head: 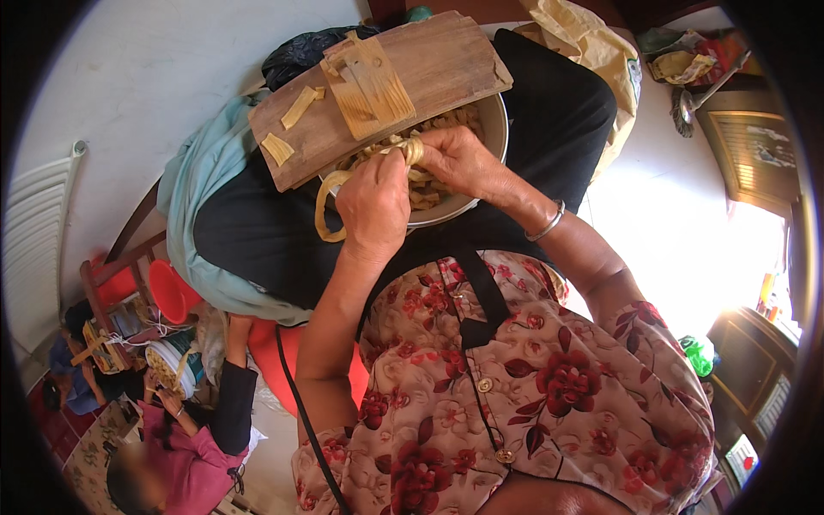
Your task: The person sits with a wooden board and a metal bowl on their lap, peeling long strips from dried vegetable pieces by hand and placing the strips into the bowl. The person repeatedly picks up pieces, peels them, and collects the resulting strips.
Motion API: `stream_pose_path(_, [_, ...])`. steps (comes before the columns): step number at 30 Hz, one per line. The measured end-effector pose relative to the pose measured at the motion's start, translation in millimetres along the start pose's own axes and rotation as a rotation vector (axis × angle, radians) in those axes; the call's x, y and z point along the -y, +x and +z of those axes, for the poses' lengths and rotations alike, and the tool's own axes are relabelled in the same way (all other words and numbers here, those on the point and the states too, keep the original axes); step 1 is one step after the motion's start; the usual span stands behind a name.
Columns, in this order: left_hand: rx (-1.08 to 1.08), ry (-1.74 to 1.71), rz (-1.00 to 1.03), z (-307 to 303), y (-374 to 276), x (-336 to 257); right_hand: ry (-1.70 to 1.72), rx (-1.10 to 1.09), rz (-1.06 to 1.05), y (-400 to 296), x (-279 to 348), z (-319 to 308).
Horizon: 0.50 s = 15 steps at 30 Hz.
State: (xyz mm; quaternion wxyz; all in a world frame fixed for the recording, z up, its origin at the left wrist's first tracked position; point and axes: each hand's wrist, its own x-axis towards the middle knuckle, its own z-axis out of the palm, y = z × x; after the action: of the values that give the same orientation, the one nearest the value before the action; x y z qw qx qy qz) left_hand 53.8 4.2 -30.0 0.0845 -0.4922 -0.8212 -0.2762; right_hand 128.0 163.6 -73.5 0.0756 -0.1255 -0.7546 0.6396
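My left hand (375, 205) and my right hand (458, 159) meet over a round metal pot (494, 132), both gripping a long pale yellow strip (320, 209). The strip is bunched in folds between my fingers, and a loop of it hangs left of my left hand. Many short pieces (426, 198) of similar material lie in the pot. Across the far side of its rim rests a brown wooden board (444, 55). A lighter wooden block (371, 90) sits on that board, with a few flat cut pieces (278, 149) to its left.
A teal cloth (206, 167) drapes over my left knee beside a black plastic bag (309, 55). Beyond my right knee stands a tan sack (595, 38). At lower left another person (193, 444) handles similar pieces over a white bucket (183, 367), near a red basin (170, 293).
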Motion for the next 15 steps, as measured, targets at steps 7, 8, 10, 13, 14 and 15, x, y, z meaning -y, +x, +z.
stream_pose_path(7, [-0.185, 0.086, 0.209, 14.9, -14.9, 2.0, 0.542, 0.171, 0.45, -22.3, -12.2, 1.9])
stream_pose_path(8, [-0.181, 0.094, 0.222, 14.7, -17.0, -0.5, 0.477, 0.219, 0.397, -21.3, -26.7, -3.2])
stream_pose_path(10, [-0.173, 0.083, 0.212, 18.0, -17.9, -3.9, 0.512, 0.287, 0.356, -23.9, -31.8, -7.2])
stream_pose_path(13, [-0.22, -0.097, 0.136, 21.6, -14.4, -9.7, 0.952, 0.266, 0.48, -27.9, -20.5, 1.5])
stream_pose_path(14, [-0.202, -0.152, 0.111, 21.3, -15.5, -9.8, 1.068, 0.277, 0.489, -30.2, -7.7, -1.2])
stream_pose_path(15, [-0.18, -0.207, 0.087, 20.3, -18.4, -10.2, 1.124, 0.294, 0.471, -30.0, -9.4, 0.8])
